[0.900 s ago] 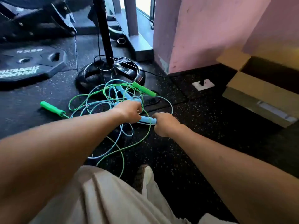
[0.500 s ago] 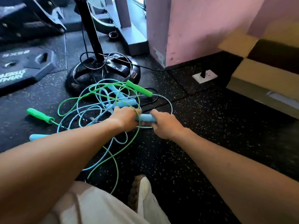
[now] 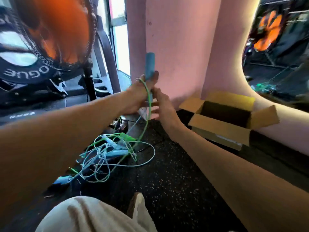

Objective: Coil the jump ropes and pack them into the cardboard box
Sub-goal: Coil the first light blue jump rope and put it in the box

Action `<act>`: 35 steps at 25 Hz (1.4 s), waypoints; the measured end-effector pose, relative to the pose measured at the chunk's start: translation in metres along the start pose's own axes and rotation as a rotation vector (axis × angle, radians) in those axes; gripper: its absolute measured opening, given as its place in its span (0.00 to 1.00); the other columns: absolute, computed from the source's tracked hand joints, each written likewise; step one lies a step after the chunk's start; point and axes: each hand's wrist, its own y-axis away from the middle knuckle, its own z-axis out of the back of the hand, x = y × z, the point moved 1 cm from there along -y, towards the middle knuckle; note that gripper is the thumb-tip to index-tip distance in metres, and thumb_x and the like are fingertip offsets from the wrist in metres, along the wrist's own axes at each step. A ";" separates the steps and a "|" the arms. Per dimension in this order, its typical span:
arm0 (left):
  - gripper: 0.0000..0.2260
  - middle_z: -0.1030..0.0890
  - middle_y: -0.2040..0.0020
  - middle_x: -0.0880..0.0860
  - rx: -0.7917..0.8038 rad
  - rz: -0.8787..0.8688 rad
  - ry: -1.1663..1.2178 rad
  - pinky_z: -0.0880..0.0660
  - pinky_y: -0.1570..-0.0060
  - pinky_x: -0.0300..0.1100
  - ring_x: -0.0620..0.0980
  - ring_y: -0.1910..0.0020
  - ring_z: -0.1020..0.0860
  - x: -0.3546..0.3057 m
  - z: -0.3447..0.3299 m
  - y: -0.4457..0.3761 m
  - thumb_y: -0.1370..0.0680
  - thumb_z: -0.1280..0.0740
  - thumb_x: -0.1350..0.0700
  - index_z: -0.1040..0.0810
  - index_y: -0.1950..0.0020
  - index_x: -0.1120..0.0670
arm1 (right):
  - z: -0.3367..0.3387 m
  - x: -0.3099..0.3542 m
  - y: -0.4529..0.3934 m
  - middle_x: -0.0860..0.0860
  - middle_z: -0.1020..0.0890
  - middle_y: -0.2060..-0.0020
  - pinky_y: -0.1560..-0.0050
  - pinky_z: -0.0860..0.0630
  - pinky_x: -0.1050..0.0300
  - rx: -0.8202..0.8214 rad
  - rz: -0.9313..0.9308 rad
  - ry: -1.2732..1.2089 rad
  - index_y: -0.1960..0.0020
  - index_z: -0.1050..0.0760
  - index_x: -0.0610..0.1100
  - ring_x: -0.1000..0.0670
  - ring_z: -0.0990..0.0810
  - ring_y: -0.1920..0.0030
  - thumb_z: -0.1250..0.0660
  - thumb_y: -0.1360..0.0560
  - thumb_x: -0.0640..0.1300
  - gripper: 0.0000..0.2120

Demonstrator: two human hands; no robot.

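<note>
I have the left hand [image 3: 137, 99] raised in front of the pink pillar [image 3: 175, 47], its fingers clenched round a blue jump-rope handle [image 3: 150, 66] that stands nearly upright, free end pointing up. The right hand [image 3: 161, 106] sits just beside it, touching the handle's lower end; its fingers look loosely extended, and blur keeps me from telling whether they pinch the cord. A green cord [image 3: 147, 113] loops over my left hand and drops down to the tangle of green and blue ropes [image 3: 108, 153] on the rubber floor [image 3: 175, 181], below and slightly left of both hands. So the ropes' loose length hangs straight down from my grip, and I judge the right hand the one free to gather it into loops. The snag risk is that knot: the cords cross each other many times, with other handles buried in it. The open cardboard box [image 3: 222, 128] stands on the floor to the right, against the pillar, nearer my right arm, with nothing between. A fan [image 3: 50, 30] stands behind on the left
</note>
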 end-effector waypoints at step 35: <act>0.16 0.37 0.75 0.47 0.245 0.468 0.342 0.38 0.79 0.37 0.44 0.81 0.39 0.190 -0.133 0.034 0.19 0.41 0.42 0.29 0.56 0.53 | 0.183 -0.197 0.060 0.50 0.30 0.72 0.71 0.35 0.53 -0.165 -0.083 0.408 0.52 0.25 0.45 0.53 0.33 0.73 0.43 0.15 0.49 0.12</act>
